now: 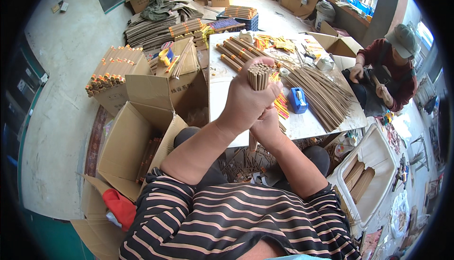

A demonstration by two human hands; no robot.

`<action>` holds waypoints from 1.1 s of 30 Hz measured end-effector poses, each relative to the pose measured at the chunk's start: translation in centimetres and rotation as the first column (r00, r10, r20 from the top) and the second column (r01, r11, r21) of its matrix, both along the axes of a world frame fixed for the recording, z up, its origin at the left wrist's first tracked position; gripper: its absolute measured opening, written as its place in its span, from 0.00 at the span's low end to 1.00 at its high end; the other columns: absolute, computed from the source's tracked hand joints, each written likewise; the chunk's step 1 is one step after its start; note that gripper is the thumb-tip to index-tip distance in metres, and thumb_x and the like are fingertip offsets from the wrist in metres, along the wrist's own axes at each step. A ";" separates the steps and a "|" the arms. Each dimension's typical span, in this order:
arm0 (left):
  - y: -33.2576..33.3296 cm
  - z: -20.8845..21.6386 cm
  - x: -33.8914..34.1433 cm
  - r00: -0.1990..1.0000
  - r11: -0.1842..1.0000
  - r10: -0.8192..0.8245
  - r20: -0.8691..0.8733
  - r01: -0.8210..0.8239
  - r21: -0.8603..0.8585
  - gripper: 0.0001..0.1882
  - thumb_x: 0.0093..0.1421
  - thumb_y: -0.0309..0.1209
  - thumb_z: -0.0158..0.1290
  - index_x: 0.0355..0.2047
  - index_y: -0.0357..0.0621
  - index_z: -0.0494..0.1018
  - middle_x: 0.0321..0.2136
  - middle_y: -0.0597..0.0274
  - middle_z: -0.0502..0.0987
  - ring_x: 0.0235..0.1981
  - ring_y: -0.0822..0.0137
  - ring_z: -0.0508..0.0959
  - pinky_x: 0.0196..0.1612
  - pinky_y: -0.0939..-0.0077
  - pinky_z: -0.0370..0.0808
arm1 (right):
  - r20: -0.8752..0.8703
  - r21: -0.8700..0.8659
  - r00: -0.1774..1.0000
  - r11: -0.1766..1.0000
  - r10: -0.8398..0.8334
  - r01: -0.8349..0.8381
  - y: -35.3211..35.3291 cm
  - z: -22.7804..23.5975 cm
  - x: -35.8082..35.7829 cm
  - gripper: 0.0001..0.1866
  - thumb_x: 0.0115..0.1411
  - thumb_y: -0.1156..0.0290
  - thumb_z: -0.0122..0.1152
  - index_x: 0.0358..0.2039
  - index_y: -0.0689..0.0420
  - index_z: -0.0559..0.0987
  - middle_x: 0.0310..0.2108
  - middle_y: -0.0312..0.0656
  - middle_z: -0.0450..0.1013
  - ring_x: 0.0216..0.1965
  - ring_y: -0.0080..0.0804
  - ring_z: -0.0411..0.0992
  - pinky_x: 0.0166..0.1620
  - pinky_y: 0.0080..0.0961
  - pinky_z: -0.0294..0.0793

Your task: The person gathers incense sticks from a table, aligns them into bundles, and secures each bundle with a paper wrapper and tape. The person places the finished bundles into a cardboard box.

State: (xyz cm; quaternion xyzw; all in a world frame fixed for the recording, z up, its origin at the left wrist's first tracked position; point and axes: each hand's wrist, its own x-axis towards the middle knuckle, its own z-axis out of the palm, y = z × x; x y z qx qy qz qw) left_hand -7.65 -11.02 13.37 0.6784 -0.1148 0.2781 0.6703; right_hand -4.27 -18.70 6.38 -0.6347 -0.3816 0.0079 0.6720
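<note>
Both my hands are wrapped round a bundle of thin brown incense sticks [259,79], held upright over the table's near edge. My left hand [243,92] grips its upper part, with the cut ends showing above the fingers. Below it, my right hand [268,126] closes round the bundle; the lower ends show beneath. A blue tape dispenser [298,101] stands just right of my hands. Red and yellow paper labels [282,107] lie beside it. Many loose incense sticks [324,99] are spread over the right side of the white table [218,100].
Wrapped bundles [231,54] lie at the table's back left. An open cardboard box [124,141] stands left of my legs, bundles inside. To my right, a white basin [382,184] holds more sticks. A co-worker in a cap [402,42] sits at the far right, hands busy.
</note>
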 end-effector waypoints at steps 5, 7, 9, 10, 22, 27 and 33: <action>-0.2 -0.6 -0.5 0.997 0.987 0.071 0.024 -0.074 0.140 0.21 0.54 0.23 0.55 0.47 0.33 0.65 0.18 0.74 0.68 0.19 0.85 0.66 0.24 0.89 0.65 | 0.151 -0.012 0.988 0.999 -0.033 0.035 -0.3 -0.5 -0.5 0.18 0.50 0.75 0.60 0.43 0.62 0.72 0.34 0.41 0.74 0.37 0.29 0.73 0.41 0.24 0.71; -0.1 0.0 -0.6 0.994 0.969 0.083 0.069 -0.096 0.228 0.22 0.54 0.23 0.55 0.49 0.34 0.64 0.19 0.74 0.68 0.20 0.85 0.66 0.25 0.89 0.66 | 0.088 -0.044 0.994 0.997 0.068 -0.064 -0.9 0.1 -0.7 0.20 0.50 0.75 0.60 0.45 0.62 0.70 0.38 0.41 0.72 0.40 0.29 0.71 0.43 0.26 0.70; 0.1 1.4 -1.1 0.994 0.945 0.099 0.048 -0.109 0.309 0.24 0.54 0.23 0.54 0.52 0.36 0.63 0.20 0.74 0.68 0.23 0.85 0.65 0.28 0.88 0.66 | 0.025 0.022 0.980 0.980 0.198 -0.198 -1.9 0.7 -0.7 0.22 0.52 0.74 0.58 0.48 0.62 0.67 0.44 0.42 0.69 0.44 0.28 0.68 0.45 0.27 0.69; 0.2 2.1 -1.3 0.995 0.952 0.096 -0.004 -0.091 0.293 0.25 0.54 0.23 0.52 0.53 0.36 0.62 0.22 0.73 0.69 0.23 0.83 0.66 0.29 0.86 0.68 | -0.002 0.104 0.976 0.971 0.217 -0.216 -2.8 1.1 -0.4 0.23 0.52 0.74 0.58 0.49 0.62 0.65 0.44 0.42 0.68 0.45 0.27 0.68 0.45 0.26 0.68; -0.4 -6.0 -1.5 0.967 0.740 0.127 -0.222 0.057 0.670 0.18 0.52 0.27 0.54 0.42 0.35 0.66 0.25 0.55 0.74 0.26 0.61 0.77 0.33 0.73 0.73 | 0.174 -0.096 0.950 0.955 -0.260 0.279 -5.9 1.4 -0.9 0.14 0.57 0.62 0.55 0.27 0.61 0.73 0.19 0.46 0.71 0.20 0.34 0.71 0.25 0.27 0.70; -0.3 -5.7 -3.7 0.689 0.891 -0.275 -0.670 0.445 0.092 0.18 0.48 0.27 0.52 0.39 0.31 0.66 0.28 0.55 0.74 0.25 0.67 0.74 0.28 0.77 0.70 | 0.040 -0.127 0.977 0.968 -0.212 0.215 -6.9 -1.0 -1.9 0.10 0.57 0.68 0.53 0.26 0.63 0.73 0.18 0.44 0.69 0.20 0.28 0.68 0.26 0.24 0.68; 0.5 -5.9 -5.5 0.482 0.797 -0.596 -0.642 0.452 -0.401 0.19 0.66 0.45 0.37 0.38 0.40 0.66 0.22 0.66 0.67 0.20 0.79 0.65 0.22 0.89 0.61 | -0.108 -0.133 0.985 0.984 -0.132 0.117 -7.0 -1.6 -2.9 0.11 0.60 0.69 0.50 0.26 0.64 0.73 0.17 0.42 0.68 0.21 0.24 0.65 0.26 0.22 0.67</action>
